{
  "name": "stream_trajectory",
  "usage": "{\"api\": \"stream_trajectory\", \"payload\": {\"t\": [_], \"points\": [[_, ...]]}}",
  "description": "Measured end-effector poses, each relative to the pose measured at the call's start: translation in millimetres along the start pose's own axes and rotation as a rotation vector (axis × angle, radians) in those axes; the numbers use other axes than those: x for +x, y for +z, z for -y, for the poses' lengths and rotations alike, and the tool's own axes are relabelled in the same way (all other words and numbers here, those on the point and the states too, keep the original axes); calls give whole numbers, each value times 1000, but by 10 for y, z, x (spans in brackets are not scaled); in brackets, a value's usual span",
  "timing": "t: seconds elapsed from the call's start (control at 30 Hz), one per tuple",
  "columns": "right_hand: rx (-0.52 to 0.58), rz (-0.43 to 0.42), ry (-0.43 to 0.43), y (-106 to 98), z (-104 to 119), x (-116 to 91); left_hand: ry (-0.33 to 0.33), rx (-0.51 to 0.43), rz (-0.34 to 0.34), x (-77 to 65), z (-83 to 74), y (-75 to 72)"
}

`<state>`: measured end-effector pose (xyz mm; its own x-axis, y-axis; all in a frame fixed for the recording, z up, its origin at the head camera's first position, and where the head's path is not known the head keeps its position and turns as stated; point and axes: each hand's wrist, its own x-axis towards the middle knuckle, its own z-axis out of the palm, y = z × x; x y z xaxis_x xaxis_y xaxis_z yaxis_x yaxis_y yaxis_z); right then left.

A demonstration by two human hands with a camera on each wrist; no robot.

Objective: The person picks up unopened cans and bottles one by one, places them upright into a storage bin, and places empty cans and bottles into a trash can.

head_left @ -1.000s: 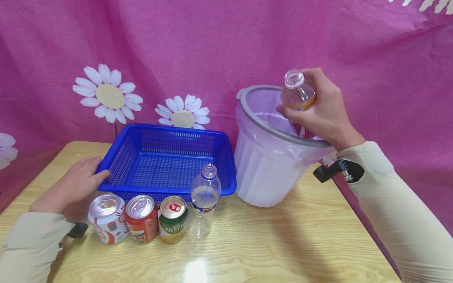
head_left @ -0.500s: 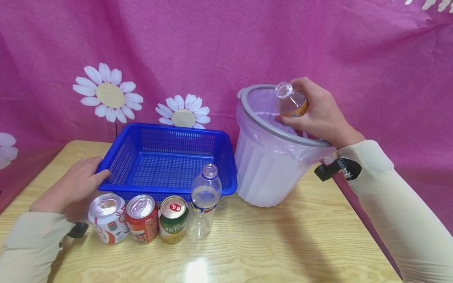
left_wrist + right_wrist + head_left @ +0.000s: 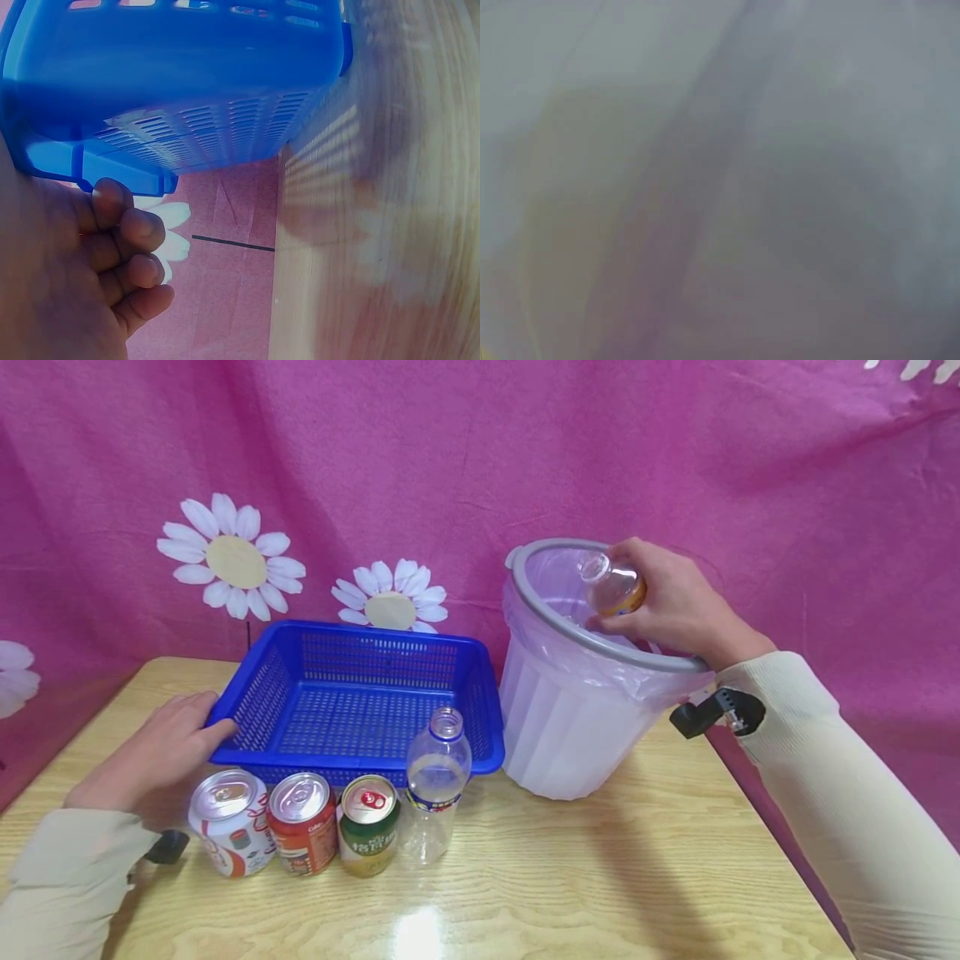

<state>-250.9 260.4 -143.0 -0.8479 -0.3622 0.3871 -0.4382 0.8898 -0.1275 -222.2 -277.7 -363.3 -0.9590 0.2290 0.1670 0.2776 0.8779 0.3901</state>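
Observation:
My right hand [image 3: 678, 606] grips a clear plastic bottle [image 3: 618, 589] with an orange label, tilted, with its uncapped neck up and to the left. Its lower part is hidden by the hand and the rim of a white bin [image 3: 558, 727] lined with a thin plastic bag. Only a hazy blur shows in the right wrist view. At the left, my left hand [image 3: 161, 743] holds the rim of a blue perforated basket [image 3: 378, 656], thumb over the edge. The left wrist view shows curled fingers [image 3: 139, 232] by the basket's underside.
Before the basket stand a white can [image 3: 232, 827], a red can [image 3: 303, 831], a green and gold can [image 3: 369, 835] and an uncapped clear bottle [image 3: 435, 777]. All are on a wooden table [image 3: 570, 877]. A pink cloth [image 3: 450, 468] with daisies hangs behind.
My right hand has lowered the orange-labelled bottle into the bin mouth, slightly leftward, and the bottle leans more. The left hand stays at the basket rim.

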Motion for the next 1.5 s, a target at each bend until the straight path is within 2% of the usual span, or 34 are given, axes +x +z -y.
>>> {"api": "stream_trajectory", "payload": {"t": [0.37, 0.53, 0.67, 0.9, 1.13, 1.5], "points": [[-16, 128, 55, 30, -31, 5, -11, -2, 20, -2, -21, -17], [-48, 171, 47, 36, -39, 19, -19, -7, 30, -3, -26, -21], [-58, 183, 36, 45, -46, 26, -20, -13, 31, 1, -32, -18], [-39, 219, 46, 65, -45, 37, 0, -3, -5, -2, -24, -16], [-42, 228, 8, 72, -53, 51, -5, -7, 8, -4, -24, -20], [-21, 242, 11, 63, -52, 49, 0, 2, -3, -3, -33, -20]]}}
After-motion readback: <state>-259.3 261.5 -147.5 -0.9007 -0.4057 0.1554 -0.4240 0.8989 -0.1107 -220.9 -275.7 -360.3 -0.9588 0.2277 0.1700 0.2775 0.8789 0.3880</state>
